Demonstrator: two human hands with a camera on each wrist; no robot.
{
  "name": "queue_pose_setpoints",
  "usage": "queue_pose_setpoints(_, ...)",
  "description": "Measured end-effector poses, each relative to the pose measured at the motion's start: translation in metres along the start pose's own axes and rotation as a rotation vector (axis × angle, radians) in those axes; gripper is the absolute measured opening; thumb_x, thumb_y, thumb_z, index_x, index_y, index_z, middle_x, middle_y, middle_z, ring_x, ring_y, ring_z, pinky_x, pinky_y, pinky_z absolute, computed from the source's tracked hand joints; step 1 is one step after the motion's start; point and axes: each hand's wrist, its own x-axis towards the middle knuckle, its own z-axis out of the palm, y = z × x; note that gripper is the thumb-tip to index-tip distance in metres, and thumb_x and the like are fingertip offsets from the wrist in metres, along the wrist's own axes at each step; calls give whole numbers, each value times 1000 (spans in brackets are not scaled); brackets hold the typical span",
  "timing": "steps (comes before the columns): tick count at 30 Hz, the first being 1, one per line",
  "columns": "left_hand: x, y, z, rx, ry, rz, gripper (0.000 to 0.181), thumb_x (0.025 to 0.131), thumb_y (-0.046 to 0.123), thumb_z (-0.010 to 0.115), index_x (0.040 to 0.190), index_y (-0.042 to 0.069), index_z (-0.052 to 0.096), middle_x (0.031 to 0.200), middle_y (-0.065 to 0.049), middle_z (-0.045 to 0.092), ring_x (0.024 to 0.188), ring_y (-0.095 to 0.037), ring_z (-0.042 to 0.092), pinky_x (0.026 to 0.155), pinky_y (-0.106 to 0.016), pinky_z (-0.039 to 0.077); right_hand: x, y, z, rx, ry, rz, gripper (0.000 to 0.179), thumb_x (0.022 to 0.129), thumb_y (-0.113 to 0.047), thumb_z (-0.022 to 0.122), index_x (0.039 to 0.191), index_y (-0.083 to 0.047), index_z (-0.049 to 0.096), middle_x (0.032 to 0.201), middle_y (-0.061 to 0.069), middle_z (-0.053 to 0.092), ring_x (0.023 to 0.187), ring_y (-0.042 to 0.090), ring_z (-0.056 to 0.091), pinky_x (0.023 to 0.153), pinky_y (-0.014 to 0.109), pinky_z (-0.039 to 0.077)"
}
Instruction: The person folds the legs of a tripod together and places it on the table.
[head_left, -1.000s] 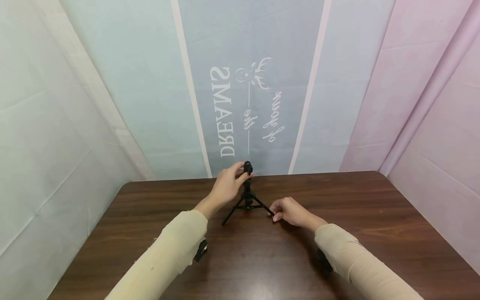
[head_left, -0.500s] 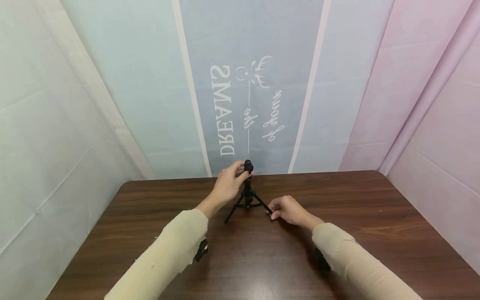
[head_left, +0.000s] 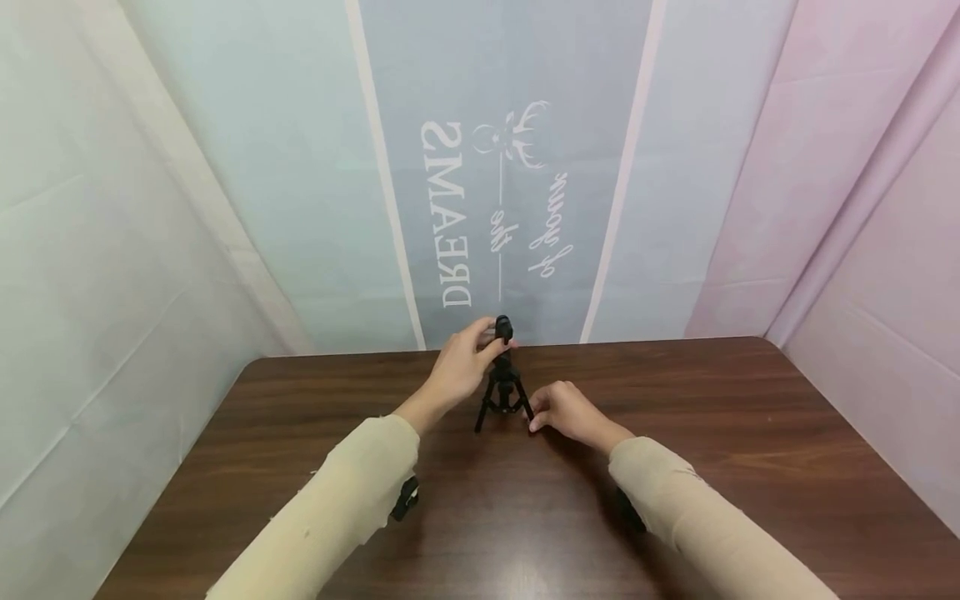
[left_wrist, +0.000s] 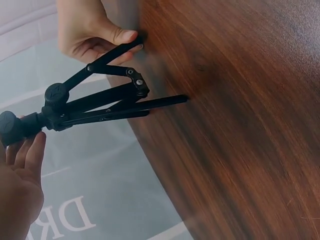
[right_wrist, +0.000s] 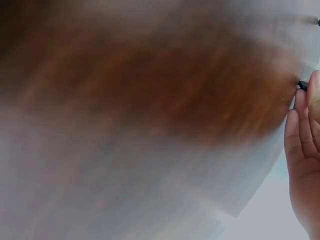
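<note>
A small black tripod [head_left: 504,375] stands upright near the back of the table, its legs partly spread. My left hand [head_left: 459,367] grips its head at the top, thumb on the near side. Low on the right side, my right hand [head_left: 566,412] pinches the end of one leg between thumb and fingers. The left wrist view shows the tripod [left_wrist: 95,102] sideways, with its hinged braces and a round knob; the right hand [left_wrist: 95,32] holds the leg tip there. Only a leg tip [right_wrist: 303,85] shows by the right hand [right_wrist: 306,150] in the right wrist view.
The brown wood-grain table [head_left: 517,525] has rounded back corners. Behind it hangs a pale cloth backdrop [head_left: 517,67] with mirrored lettering, and more cloth closes in both sides. A black strapped device [head_left: 406,498] sits under the left sleeve.
The tripod's legs have drawn closer together. My right hand has moved left and slightly up with the leg it pinches, while the left hand keeps its grip on the head.
</note>
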Motion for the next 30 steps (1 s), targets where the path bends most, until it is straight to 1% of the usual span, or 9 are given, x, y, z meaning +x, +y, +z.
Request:
queue_pose_setpoints(2,-1,-1,-1,7,9,1,30,105,28,52,133,20,57,121,1,69,116,-20,62,89,-42,52,3,-1,0,-23,-5,8,6,78,-10,83,82,-10,78,78,-5,72,74,5,65,65,25,53)
queue_pose_setpoints(7,-1,-2,-3,14,24,20,28,105,27,52,131,19,58,119,2,70,116,-21,62,92,-44,50,8,-5,1,-34,-8,50,6,78,-11,83,78,-12,77,74,-7,71,65,4,59,59,24,48)
queue_pose_setpoints(11,-1,-3,-5,20,32,9,27,105,29,52,130,21,59,118,3,71,119,-21,61,95,-44,49,12,-9,4,-40,4,79,8,77,-12,84,75,-13,76,70,-7,69,59,5,52,55,24,44)
queue_pose_setpoints(15,-1,-5,-6,5,30,-3,28,105,31,51,130,21,59,117,5,71,118,-20,61,95,-45,49,16,-13,6,-51,12,113,13,76,-12,84,69,-14,73,66,-7,67,55,6,44,52,23,39)
queue_pose_setpoints(19,-2,-6,-7,-10,38,2,28,105,32,51,130,21,59,113,8,71,112,-18,63,91,-43,49,20,-18,7,-50,9,155,18,76,-12,84,65,-15,70,61,-5,64,52,8,37,51,23,33)
queue_pose_setpoints(21,-2,-6,-7,-14,41,3,27,105,32,52,129,21,60,112,9,72,106,-17,65,86,-41,49,22,-22,8,-51,16,166,21,76,-12,84,63,-12,68,60,-3,63,52,9,36,50,24,32)
queue_pose_setpoints(24,-3,-6,-8,-5,44,0,26,105,33,51,128,23,60,113,9,71,103,-16,65,83,-39,49,25,-26,10,-52,27,184,23,75,-12,85,61,-11,66,59,-4,62,52,9,36,50,23,32)
queue_pose_setpoints(30,-4,-7,-12,-10,30,-1,26,105,33,50,127,23,59,114,9,71,111,-18,63,86,-42,50,29,-30,12,-52,27,230,22,75,-14,84,62,-11,67,60,-4,62,52,10,37,51,24,32)
